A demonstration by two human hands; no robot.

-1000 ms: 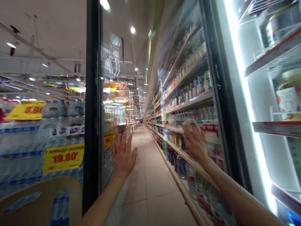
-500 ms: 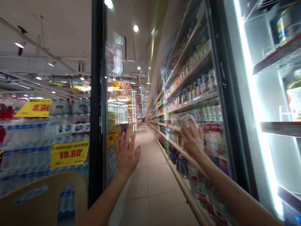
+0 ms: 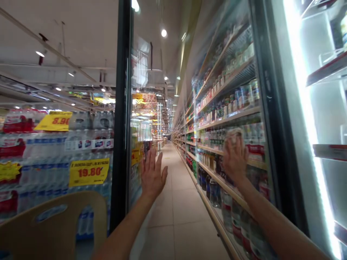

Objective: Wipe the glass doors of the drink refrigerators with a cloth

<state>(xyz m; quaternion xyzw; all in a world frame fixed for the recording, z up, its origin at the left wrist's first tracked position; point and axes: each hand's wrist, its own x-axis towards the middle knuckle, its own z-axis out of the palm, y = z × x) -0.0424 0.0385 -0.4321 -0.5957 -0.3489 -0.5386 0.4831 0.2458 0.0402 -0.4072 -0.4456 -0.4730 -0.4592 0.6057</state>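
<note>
Centrally in the head view, the left hand (image 3: 154,173) is spread with fingers extended and thumb apart, grasping nothing that shows; its palm faces away, and whether it touches the glass door (image 3: 184,213) cannot be told. Right of centre, the right hand (image 3: 235,155) holds a pale cloth (image 3: 234,132) up at the glass. Only a crumpled edge shows above the fingertips; the rest lies hidden under the fingers, so the exact grip is hard to make out. Both forearms are cut off by the bottom edge.

A black door edge (image 3: 121,108) runs down left of centre, cropped at the top. Bottles (image 3: 214,191) on the right of the glass are smeared by blur, and whether they are reflected or seen through it is unclear. At the far right, a glaring light strip (image 3: 306,90) washes out detail beside shelves (image 3: 332,151) that the picture's border cuts off. Lower left, a tan chair (image 3: 90,202), only partly in view, covers some bottle packs (image 3: 36,169); above it, small print on a yellow price sign (image 3: 89,172) is illegible.
</note>
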